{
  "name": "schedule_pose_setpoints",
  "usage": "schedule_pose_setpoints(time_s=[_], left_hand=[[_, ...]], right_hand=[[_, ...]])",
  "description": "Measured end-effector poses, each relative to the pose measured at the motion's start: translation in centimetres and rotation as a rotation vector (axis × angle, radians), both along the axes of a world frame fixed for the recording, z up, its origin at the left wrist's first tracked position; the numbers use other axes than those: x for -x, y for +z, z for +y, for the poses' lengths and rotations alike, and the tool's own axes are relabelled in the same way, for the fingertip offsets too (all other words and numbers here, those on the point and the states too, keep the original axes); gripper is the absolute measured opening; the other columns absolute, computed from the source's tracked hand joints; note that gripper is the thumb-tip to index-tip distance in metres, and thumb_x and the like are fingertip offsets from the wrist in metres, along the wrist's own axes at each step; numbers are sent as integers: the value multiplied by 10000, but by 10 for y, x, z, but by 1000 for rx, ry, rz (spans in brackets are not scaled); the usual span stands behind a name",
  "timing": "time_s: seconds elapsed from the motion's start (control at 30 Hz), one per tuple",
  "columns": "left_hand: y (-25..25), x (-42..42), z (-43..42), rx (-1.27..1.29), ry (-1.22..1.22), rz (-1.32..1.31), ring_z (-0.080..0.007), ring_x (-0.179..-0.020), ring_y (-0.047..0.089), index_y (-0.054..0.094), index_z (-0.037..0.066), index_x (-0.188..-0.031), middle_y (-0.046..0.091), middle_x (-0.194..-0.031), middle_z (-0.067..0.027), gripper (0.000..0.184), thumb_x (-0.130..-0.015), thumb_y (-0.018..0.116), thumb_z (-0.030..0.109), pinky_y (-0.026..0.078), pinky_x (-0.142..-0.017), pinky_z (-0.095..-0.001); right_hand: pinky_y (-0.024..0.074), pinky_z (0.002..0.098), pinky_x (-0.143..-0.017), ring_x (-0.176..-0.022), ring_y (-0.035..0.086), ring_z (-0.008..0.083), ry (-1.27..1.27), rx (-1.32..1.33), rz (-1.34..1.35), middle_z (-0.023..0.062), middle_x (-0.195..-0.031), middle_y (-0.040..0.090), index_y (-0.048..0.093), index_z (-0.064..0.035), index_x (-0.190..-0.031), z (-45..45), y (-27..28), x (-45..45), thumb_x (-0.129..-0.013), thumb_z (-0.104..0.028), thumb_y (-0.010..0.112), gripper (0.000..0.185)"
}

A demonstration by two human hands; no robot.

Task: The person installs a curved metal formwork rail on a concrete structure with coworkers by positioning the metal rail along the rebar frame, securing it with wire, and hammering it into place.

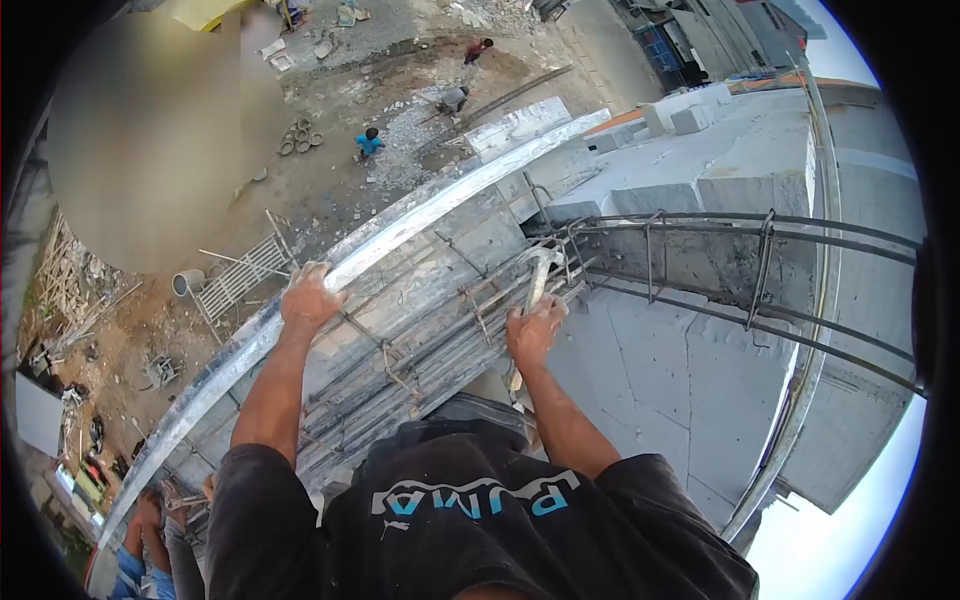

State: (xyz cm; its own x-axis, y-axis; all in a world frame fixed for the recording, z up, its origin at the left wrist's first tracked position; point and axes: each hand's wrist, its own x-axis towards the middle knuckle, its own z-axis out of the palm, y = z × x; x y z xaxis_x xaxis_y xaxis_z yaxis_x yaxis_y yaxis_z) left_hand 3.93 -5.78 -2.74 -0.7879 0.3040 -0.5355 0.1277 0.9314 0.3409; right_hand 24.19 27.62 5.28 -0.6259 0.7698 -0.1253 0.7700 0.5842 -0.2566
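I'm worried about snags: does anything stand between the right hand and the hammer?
Nothing visible: the right hand grips the hammer by its handle. The rebar cage lies to the right of its head.

Left grip (312, 293) reaches palm-down; right grip (537, 329) curls closed.

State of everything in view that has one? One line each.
Left hand: over the long pale strip; gripping or resting, can't tell.
Right hand: closed around the hammer.
Hammer: held, head end away from the body.
Long pale strip: bare metal or painted, can't tell.
Rebar cage: exposed.
Slatted frame: down below, unheld.
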Motion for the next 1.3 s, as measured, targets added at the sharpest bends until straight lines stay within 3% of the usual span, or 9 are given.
schedule_pose_setpoints(time_s=[0.23, 0.4, 0.77, 0.97, 1.07, 1.13, 1.27, 1.3], left_hand=[[22, 14, 48, -36, -79, 79, -336, -1319, 529, 588, 171, -1388, 588, -1394, -106, 719, -772, 791, 480, 468, -1087, -460], [0, 26, 87, 6, -128, 149, -343, -1280, 562, 607, 153, -1370, 610, -1354, -120, 685, -777, 802, 436, 483, -1064, -458], [2, 25, 95, 12, -127, 180, -375, -1217, 598, 640, 92, -1330, 635, -1302, -162, 633, -782, 784, 376, 494, -1045, -473], [7, 31, 98, 0, -163, 137, -380, -1234, 582, 572, 96, -1407, 621, -1310, -181, 752, -767, 811, 410, 486, -1049, -491], [18, 30, 124, -143, -141, 415, -380, -1234, 574, 546, 86, -1429, 622, -1292, -180, 796, -766, 820, 430, 477, -1049, -502], [6, 47, 157, -410, -211, 576, -354, -1162, 622, 563, 57, -1417, 642, -1284, -173, 754, -809, 806, 432, 505, -1001, -496], [62, 80, 261, -878, 248, -664, -212, -961, 693, 631, 38, -1362, 675, -1318, -118, 668, -966, 622, 576, 549, -807, -333], [74, 83, 286, -859, 184, -628, -189, -932, 688, 634, 44, -1360, 671, -1329, -103, 707, -974, 558, 632, 535, -780, -309]], right_hand=[[461, 552, -1058, -1310, 415, 485, -103, 79, 35, 240, -1444, 355, 500, -4, -1343, -8, 8, 7, -888, -212, 694, 537], [487, 551, -1041, -1315, 417, 481, -143, 164, 24, 213, -1452, 366, 527, -20, -1321, -8, 21, 11, -889, -233, 699, 512], [544, 563, -963, -1302, 425, 482, -158, 174, 20, 184, -1424, 368, 550, -61, -1309, -8, 17, 9, -863, -222, 714, 502], [543, 561, -961, -1310, 411, 477, -149, 173, 33, 183, -1433, 354, 547, -52, -1315, -7, 11, 7, -860, -217, 716, 513], [529, 558, -984, -1317, 404, 473, -156, 183, 12, 186, -1439, 353, 548, -47, -1319, -6, 14, 10, -862, -218, 716, 516], [519, 558, -998, -1318, 403, 473, -150, 167, 12, 188, -1441, 354, 547, -43, -1322, -7, 10, 8, -865, -216, 714, 517], [512, 559, -1007, -1318, 402, 476, -150, 150, 26, 200, -1446, 357, 543, -36, -1327, -10, 9, 8, -870, -211, 711, 517], [514, 558, -1005, -1320, 401, 476, -153, 153, 25, 203, -1446, 359, 543, -35, -1327, -11, 8, 8, -870, -210, 711, 517]])
